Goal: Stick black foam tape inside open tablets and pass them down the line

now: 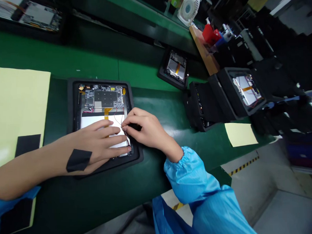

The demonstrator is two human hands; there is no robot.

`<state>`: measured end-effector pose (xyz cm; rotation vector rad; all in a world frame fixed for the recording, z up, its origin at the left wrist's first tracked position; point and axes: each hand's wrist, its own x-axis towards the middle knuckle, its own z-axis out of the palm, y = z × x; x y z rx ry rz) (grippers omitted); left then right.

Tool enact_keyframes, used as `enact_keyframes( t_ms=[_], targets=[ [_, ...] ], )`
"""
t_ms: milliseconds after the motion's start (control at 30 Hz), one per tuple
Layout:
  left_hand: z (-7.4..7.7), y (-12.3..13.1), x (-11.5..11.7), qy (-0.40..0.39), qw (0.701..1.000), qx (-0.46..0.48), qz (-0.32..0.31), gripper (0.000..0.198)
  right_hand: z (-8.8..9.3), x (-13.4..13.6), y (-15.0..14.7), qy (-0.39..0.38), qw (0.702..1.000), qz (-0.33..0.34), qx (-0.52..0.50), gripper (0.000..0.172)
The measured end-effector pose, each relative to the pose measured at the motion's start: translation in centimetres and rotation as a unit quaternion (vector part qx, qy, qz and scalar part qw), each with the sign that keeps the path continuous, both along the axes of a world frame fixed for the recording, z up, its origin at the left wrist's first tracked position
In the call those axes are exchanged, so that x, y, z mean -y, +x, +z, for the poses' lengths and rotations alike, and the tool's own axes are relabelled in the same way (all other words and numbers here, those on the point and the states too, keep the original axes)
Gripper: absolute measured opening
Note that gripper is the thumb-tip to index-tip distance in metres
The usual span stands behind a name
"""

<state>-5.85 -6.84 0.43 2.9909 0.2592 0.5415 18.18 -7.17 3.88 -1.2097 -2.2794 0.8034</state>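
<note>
while one open device (105,98) is seated in a black foam tray (73,100) on the green surface (159,106), its white panel (88,121) is partly covered by the left hand (101,142), the fingers of which are spread flat. at the device's right side a thin wire (116,120) appears to be pinched by the grip of the right hand (147,128), thumb and forefinger brought together; the exact contact is too small to be made out.

handling, as judged: device, flat, stiff, fairly light, best lifted by the tray's rim. tray, soft, not slippery. circuit board (94,96), fragile, best left unpressed. orange ribbon (106,112), pliant, easily creased. thin wire, limp, easily torn loose, best held by fingertips. white panel, smooth, perhaps slippery.

surface and room: surface, smooth, dark, lit by a glare beside the right hand. large yellow sheet (16,100), laid at left. second device (176,67), set farther back in its own tray. stacked foam trays (220,99), leaned at right. white fan (189,8) and red container (209,34), kept beyond. floor (269,181), marked with striped tape (244,166).
</note>
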Motion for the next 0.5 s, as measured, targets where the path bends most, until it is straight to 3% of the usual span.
enact_keyframes(
  t_ms=[100,233,400,500],
  targets=[
    [0.0,-0.1,-0.3,-0.067,0.998,0.012,0.013,0.048,-0.6,0.2,0.0,0.071,0.997,0.002,0.01,0.01],
    [0.5,0.2,-0.7,-0.125,0.992,0.015,0.022,0.049,-1.4,0.4,0.1,0.108,0.993,-0.027,-0.029,0.007],
    [0.7,0.1,0.8,-0.107,0.993,0.024,0.052,0.047,-0.9,3.3,0.5,0.16,0.977,-0.118,-0.083,0.009],
    [0.5,-0.2,1.8,-0.067,0.995,0.028,0.07,0.043,-0.8,6.1,1.1,0.19,0.974,-0.109,-0.062,0.016]
  ],
)
